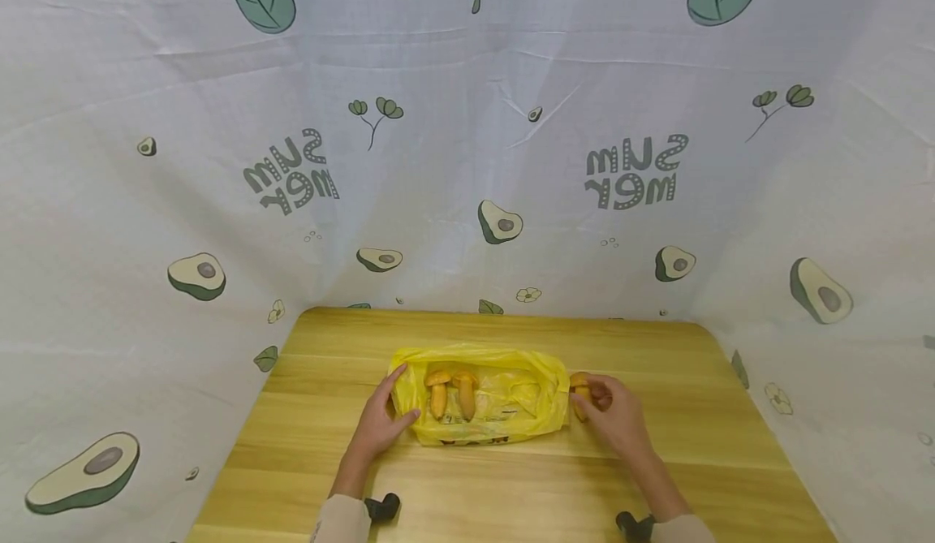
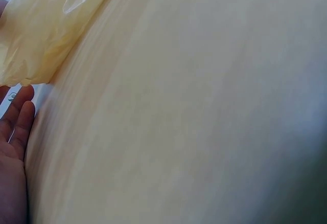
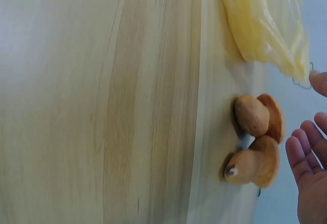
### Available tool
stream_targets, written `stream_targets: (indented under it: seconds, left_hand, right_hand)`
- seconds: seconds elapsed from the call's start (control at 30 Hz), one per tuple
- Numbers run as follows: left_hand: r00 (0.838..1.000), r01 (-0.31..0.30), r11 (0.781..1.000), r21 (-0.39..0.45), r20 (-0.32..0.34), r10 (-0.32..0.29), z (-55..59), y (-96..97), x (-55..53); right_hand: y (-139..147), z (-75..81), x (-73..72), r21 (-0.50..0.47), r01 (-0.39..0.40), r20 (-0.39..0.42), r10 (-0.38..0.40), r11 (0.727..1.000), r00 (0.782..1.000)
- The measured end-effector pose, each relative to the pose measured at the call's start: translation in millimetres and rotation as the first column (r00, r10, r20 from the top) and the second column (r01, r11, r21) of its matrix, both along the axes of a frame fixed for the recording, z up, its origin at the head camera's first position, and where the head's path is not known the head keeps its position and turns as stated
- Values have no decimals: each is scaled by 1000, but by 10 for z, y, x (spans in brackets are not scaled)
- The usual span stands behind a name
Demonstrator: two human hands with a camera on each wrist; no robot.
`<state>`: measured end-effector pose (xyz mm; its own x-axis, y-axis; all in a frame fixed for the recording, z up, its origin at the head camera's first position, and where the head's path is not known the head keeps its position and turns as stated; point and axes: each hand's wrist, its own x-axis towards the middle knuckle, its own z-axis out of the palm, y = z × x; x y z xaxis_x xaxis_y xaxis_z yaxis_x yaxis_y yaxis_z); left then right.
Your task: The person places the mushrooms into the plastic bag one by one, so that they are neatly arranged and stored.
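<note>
A yellow plastic bag (image 1: 475,433) lies on its back on the table with its mouth spread wide. Two orange-brown mushrooms (image 1: 466,397) lie side by side inside it. My left hand (image 1: 381,421) touches the bag's left end, thumb and fingers spread apart along its rim; the fingers look straight in the left wrist view. Just right of the bag, my right hand (image 1: 616,415) hovers at another mushroom (image 1: 581,393), partly covering it. The right wrist view shows a pair of mushrooms (image 3: 251,162) on the table, with a gap between them and my loosely extended fingers.
The wooden table (image 1: 511,490) extends around the bag, and its far edge meets a white curtain (image 1: 438,170) printed with avocados and leaves. Curtain also hangs at both sides. Black wrist mounts (image 1: 383,508) sit by the sleeves.
</note>
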<state>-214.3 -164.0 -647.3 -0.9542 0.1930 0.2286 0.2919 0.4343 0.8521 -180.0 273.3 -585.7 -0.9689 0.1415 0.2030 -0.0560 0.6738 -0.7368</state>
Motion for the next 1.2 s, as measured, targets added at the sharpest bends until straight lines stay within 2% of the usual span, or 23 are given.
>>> stream_targets:
  seconds: [0.37,0.57,0.77,0.9,1.2]
  left_hand:
    - [1000,-1,1000,1,-1,1,12,12,10]
    - [1000,-8,1000,5,-18,8,10,-14,14]
    - [1000,6,1000,20,4,-6,10,-2,-12]
    - [1000,5,1000,18,12,-6,12,0,-15]
    - [1000,-8,1000,15,26,7,43,6,4]
  right_hand:
    - [218,-34,65,30,34,-20,-34,999,999]
    - [263,-63,106,34,57,17,-58,998,998]
    - [376,-163,130,28,62,59,-63,998,996]
    - [442,-217,128,44,61,57,-64,997,996]
    - [456,-182,167,51,57,93,-61,997,994]
